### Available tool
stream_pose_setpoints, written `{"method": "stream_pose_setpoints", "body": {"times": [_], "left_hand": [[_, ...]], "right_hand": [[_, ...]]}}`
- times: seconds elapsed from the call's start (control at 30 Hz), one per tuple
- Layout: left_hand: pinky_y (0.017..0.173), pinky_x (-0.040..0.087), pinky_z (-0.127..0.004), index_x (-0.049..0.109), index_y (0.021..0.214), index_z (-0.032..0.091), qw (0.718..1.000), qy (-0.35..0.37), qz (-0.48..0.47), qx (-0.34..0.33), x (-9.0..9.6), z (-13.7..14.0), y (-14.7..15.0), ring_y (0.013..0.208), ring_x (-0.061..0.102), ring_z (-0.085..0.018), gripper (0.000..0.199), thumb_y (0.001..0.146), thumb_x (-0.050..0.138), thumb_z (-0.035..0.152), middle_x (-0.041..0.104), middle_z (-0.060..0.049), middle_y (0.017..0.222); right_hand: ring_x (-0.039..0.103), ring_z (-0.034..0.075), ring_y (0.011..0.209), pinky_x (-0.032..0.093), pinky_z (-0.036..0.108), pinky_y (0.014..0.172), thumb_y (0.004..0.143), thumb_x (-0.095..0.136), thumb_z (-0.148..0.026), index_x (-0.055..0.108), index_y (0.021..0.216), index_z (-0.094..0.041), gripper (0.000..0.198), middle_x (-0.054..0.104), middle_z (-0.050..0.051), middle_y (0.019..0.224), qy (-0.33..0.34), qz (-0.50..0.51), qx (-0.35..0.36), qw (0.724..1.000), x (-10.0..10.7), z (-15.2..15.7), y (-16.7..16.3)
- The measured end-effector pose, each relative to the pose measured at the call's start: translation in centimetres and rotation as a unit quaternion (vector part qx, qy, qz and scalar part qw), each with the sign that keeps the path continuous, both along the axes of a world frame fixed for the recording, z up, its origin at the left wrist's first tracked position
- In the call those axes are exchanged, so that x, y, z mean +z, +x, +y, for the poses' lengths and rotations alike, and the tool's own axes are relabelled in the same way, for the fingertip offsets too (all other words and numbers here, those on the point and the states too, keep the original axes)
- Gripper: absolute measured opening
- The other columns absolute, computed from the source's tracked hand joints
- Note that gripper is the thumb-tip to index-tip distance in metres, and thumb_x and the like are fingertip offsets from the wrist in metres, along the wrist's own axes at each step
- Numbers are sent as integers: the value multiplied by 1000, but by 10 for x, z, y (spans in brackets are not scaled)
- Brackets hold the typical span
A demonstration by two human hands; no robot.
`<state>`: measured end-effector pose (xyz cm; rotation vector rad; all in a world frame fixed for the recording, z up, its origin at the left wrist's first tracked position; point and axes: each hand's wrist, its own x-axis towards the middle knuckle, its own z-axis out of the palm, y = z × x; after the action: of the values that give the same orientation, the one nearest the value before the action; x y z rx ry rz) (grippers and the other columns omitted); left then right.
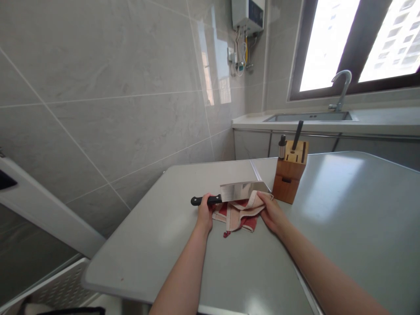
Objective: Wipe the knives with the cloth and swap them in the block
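A cleaver (238,191) with a broad steel blade and black handle is held just above the table, its blade pointing right. Around the handle, close to the blade, my left hand (205,211) is closed. My right hand (269,209) is closed on a red and pale pink cloth (241,214) at the blade's right end. The cloth covers the blade's lower edge and hangs in folds between both hands. Just beyond my right hand stands a wooden knife block (288,175), holding a black-handled tool (298,134) and a shorter steel-and-black handle (282,146).
The light grey folding table (157,218) has a seam running across it. Behind it are a counter with a sink (308,117) and faucet (343,89), below a window. A tiled wall (114,122) rises at the left, with a white water heater (247,15) mounted in the corner.
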<state>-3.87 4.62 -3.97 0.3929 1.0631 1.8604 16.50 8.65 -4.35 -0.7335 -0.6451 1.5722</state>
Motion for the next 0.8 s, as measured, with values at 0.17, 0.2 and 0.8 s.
{"method": "stream_pose_setpoints", "body": {"times": [0.17,0.2,0.8], "left_hand": [[57,39,-22,60,64,14,1000,-2,3,-1,1,0,1,59,53,-10,23,58,71,34,60,1,64],[57,39,-22,60,64,14,1000,-2,3,-1,1,0,1,59,53,-10,24,58,71,35,60,2,63],[56,37,-22,61,65,14,1000,-11,2,2,-1,2,0,58,51,-9,21,58,71,32,59,1,64]], "right_hand": [[67,18,79,54,27,78,65,76,-25,69,79,-19,17,74,3,83,5,-4,3,1000,-1,0,0],[67,18,80,54,27,79,64,76,-25,69,80,-19,18,74,3,83,5,-4,4,1000,-2,1,0],[69,20,80,54,29,79,66,78,-34,73,83,-17,24,75,6,87,49,-64,41,996,-7,-1,-1]]}}
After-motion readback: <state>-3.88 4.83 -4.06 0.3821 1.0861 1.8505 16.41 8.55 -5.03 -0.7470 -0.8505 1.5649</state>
